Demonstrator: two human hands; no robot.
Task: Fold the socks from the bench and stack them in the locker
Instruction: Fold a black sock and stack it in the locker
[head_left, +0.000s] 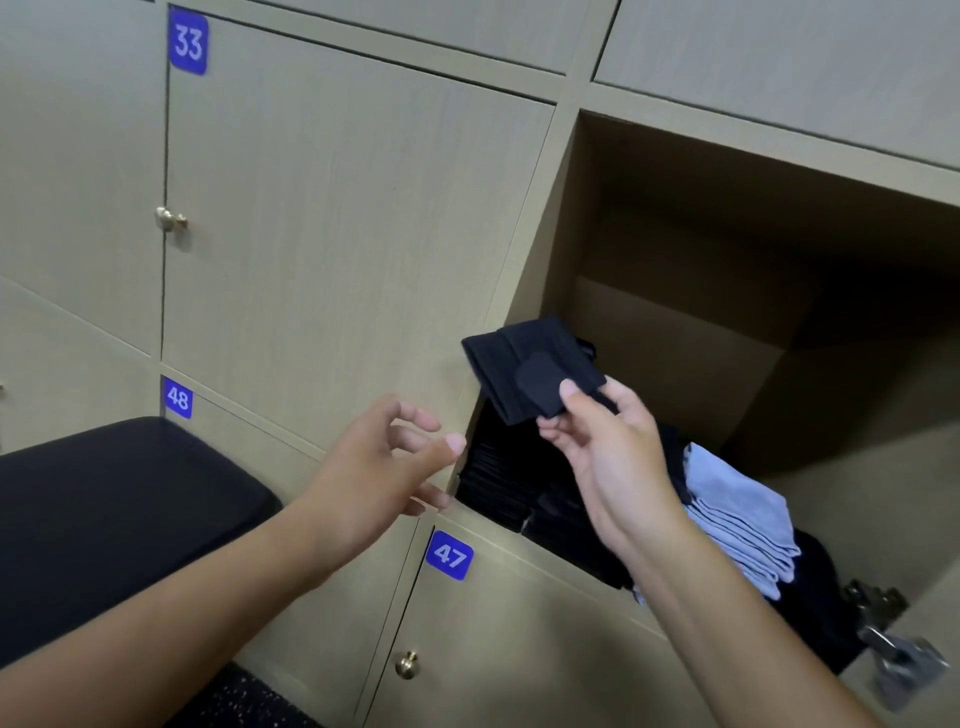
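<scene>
Your right hand pinches a matt black knit folded sock, matt dark cloth stacks and soft pale blue cloth before you, pale matt wood-grain locker panels, glossy brass-coloured knobs, shiny metal hinge, smooth black padded bench.

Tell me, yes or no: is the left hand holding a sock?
No: the left hand is empty, while the right hand pinches the folded black sock.

The folded sock at the open locker is plain black. Inside the locker, black stacks lie left of a pale blue stack. The locker fronts are beige wood-grain, with blue number tags in white digits. Left of the locker, the bench is black.
</scene>
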